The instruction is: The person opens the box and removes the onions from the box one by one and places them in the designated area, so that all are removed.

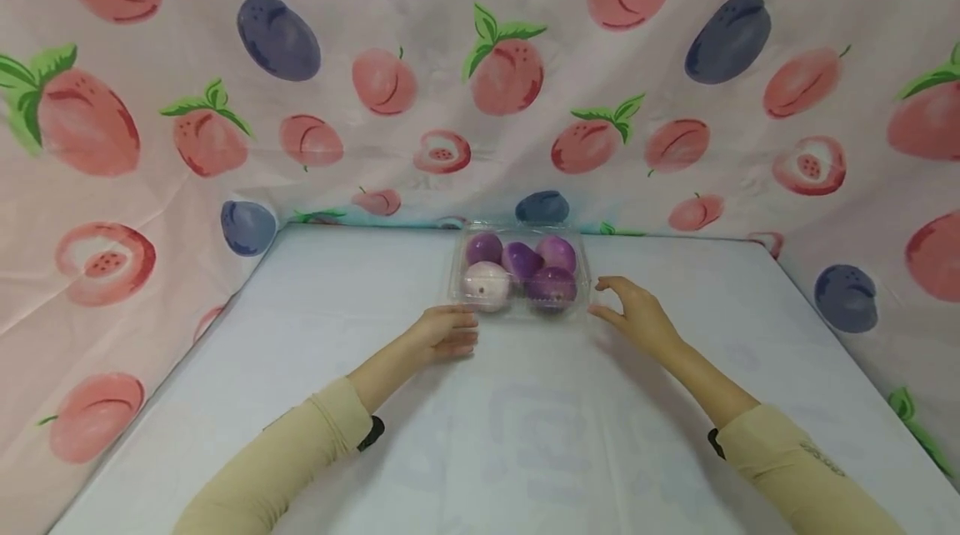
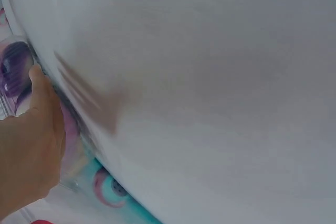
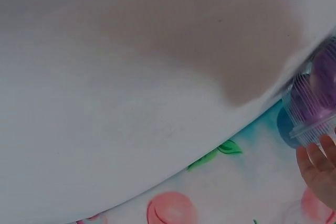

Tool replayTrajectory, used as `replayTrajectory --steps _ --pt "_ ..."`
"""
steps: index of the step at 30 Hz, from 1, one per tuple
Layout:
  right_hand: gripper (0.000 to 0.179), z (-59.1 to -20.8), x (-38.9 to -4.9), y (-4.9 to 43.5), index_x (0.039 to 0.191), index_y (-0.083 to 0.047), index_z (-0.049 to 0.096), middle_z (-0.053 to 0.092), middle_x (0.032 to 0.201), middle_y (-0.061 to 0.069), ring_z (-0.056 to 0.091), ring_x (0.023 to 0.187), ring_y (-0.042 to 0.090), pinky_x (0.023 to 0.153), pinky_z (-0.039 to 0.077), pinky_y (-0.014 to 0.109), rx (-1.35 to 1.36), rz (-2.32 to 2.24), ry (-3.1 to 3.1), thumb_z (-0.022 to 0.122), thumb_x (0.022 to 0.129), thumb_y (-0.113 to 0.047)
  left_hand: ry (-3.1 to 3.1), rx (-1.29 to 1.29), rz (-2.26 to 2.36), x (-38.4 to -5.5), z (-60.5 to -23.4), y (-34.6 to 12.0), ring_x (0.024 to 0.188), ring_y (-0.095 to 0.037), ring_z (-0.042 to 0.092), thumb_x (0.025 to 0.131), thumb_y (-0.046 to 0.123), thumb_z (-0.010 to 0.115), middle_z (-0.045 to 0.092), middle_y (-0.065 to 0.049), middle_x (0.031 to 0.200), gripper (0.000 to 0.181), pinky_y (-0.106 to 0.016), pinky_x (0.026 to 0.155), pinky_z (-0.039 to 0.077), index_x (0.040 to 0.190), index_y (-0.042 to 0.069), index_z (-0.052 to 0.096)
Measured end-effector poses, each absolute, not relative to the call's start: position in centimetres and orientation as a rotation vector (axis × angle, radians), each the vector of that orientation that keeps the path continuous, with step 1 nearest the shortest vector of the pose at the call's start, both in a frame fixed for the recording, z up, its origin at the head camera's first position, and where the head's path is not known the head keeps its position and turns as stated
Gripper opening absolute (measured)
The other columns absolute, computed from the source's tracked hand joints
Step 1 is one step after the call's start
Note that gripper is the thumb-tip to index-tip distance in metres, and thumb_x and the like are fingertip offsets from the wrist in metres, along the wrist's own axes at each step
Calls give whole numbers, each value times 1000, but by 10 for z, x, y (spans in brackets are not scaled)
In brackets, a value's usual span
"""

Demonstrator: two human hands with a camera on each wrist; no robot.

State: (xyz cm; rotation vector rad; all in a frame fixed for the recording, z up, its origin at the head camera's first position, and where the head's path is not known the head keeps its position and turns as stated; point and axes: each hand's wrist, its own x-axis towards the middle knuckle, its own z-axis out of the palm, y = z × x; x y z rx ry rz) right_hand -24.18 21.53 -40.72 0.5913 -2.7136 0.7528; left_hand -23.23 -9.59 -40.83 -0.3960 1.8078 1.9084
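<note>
A clear plastic clamshell box [image 1: 522,228] sits on the white table near the back, its lid down over several round, glossy purple fruits or vegetables [image 1: 551,286]. One pale, whitish piece [image 1: 486,283] lies at the front left inside; I cannot tell their exact kind. My left hand [image 1: 441,333] is at the box's front left corner with straight fingers, and whether it touches is unclear. Beside the right wall hovers my right hand [image 1: 643,318], thumb and fingers spread apart. In the right wrist view, the fingertips [image 3: 314,153] appear close to the ribbed box side [image 3: 310,129].
A white cloth covers the table [image 1: 525,435]. Pink fabric [image 1: 450,10] printed with peaches and dark blue plums hangs behind the table and along both sides, meeting its back edge just behind the box.
</note>
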Motion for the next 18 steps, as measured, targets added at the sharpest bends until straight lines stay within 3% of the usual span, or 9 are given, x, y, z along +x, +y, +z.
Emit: replayTrajectory --steps 4,10,18 --pt "48 -409 -246 216 120 9 56 59 123 26 53 118 42 99 41 54 596 746 -2753 71 83 -17 1794 -419 1931 -234 -408 -84 119 -32 56 98 4 44 53 -21 132 37 -39 94 50 134 5 50" --pt "41 -410 -251 215 115 9 61 57 126 27 51 119 44 99 40 56 582 728 -2787 70 84 -17 1679 -448 2059 -238 -414 -71 124 -38 51 102 12 38 49 -25 136 38 -41 98 47 137 0 43" --pt "35 -410 -255 216 107 7 66 68 108 23 61 106 42 92 46 53 702 622 -2705 73 80 -15 1572 -469 2172 -237 -418 -61 125 -39 50 102 14 38 48 -26 137 40 -41 99 47 137 -3 42"
